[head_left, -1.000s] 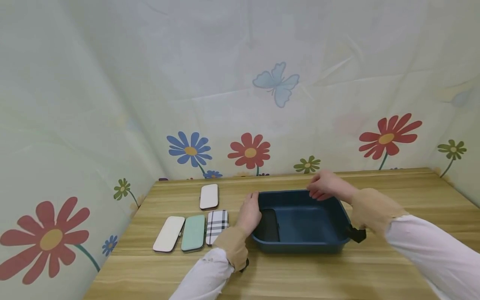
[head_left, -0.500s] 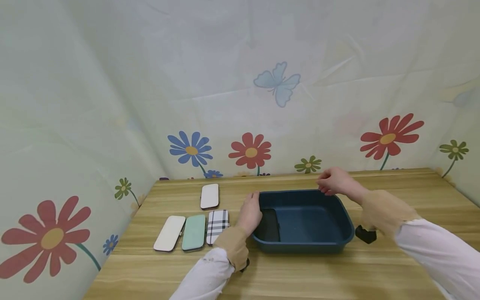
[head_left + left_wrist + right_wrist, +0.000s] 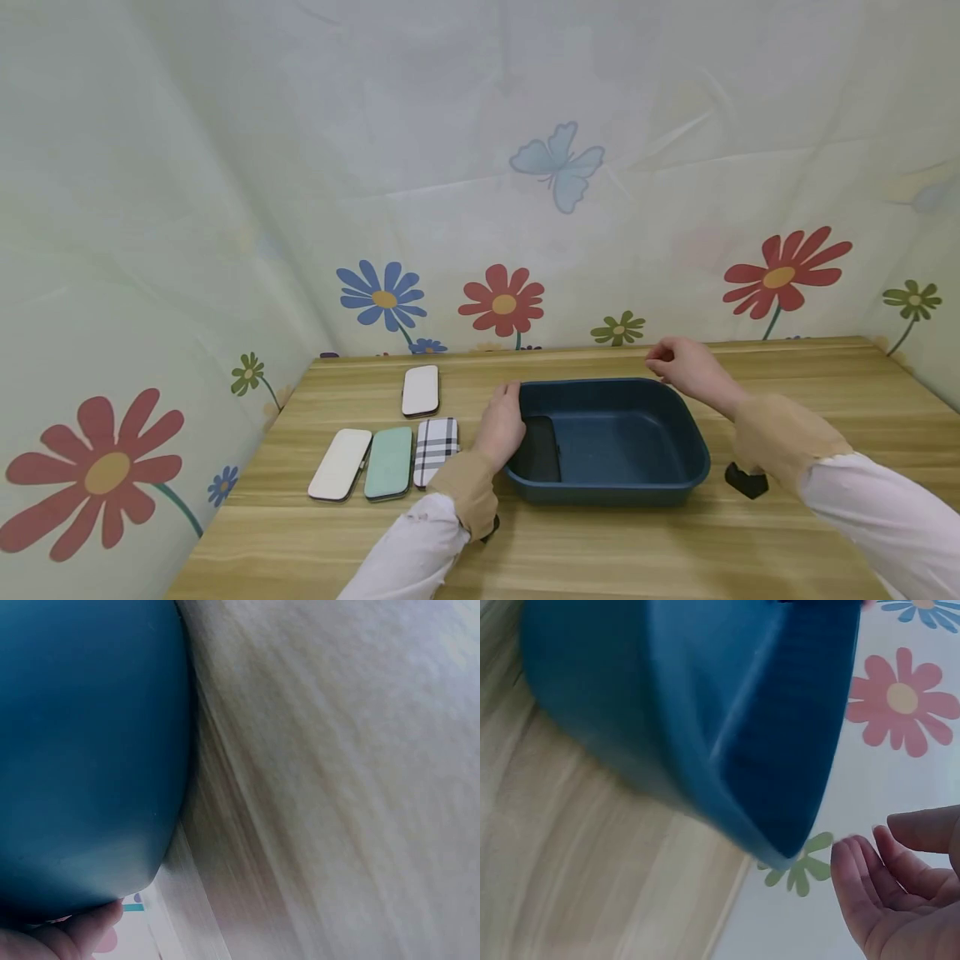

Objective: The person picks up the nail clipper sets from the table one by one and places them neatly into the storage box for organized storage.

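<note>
A dark blue rectangular tub (image 3: pixel 600 497) sits on the table. Its left rim is gripped by my left hand (image 3: pixel 501 429), the fingers toward the back corner; the left wrist view shows fingertips (image 3: pixel 101 924) at the tub's far edge. Inside, against the left wall, lies a flat black case (image 3: pixel 542 450). My right hand (image 3: pixel 693 369) hovers just past the tub's back right corner, holding nothing. In the right wrist view its fingers (image 3: pixel 855 889) curl loosely, apart from the rim.
Left of the tub lie a white case (image 3: pixel 420 390) farther back, then a cream case (image 3: pixel 340 465), a mint green case (image 3: pixel 388 463) and a plaid case (image 3: pixel 435 450) in a row. A flower-printed curtain (image 3: pixel 555 250) hangs behind the wooden table (image 3: pixel 585 554).
My right hand has moved rightward from over the tub's back rim to beyond its back right corner. My left hand stays on the left rim; the cases have not moved.
</note>
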A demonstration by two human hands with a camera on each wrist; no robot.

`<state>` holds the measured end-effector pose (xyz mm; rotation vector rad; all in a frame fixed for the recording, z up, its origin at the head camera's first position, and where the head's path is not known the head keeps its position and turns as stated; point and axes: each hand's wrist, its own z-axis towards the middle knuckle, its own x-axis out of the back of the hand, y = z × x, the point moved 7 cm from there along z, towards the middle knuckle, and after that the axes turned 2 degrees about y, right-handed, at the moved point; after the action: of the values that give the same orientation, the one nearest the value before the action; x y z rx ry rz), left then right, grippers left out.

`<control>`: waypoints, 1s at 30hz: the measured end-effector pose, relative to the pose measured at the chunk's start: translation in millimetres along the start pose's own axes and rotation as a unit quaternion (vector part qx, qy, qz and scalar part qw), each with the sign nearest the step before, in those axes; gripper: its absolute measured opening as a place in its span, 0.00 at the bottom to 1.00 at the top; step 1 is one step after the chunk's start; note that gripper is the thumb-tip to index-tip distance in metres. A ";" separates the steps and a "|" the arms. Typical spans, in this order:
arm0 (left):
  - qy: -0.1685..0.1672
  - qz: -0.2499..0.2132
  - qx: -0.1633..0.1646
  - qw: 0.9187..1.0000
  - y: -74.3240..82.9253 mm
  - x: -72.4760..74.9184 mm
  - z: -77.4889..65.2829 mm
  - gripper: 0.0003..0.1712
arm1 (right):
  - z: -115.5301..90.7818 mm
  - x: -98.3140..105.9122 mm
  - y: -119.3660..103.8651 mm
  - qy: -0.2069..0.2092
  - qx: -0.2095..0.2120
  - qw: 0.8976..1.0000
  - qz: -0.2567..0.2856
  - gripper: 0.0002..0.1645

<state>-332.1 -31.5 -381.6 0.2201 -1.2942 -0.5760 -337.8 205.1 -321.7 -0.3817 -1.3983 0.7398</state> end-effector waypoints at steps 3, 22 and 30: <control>0.002 0.001 0.000 1.000 0.2 0.5 -0.3 0.28 | -0.8 -1.5 3.8 0.010 0.008 1.000 -0.026 0.10; 0.001 0.006 -0.006 1.000 0.5 -0.7 0.5 0.29 | -10.5 -22.8 29.1 0.026 0.014 0.999 -0.031 0.14; 0.000 0.004 -0.004 1.000 1.2 0.3 -0.1 0.29 | -14.2 -34.2 36.2 0.029 0.014 0.998 -0.060 0.21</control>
<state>-331.6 -30.6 -380.9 0.2083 -1.2926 -0.5748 -332.8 211.0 -372.9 -0.2923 -1.3441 0.6437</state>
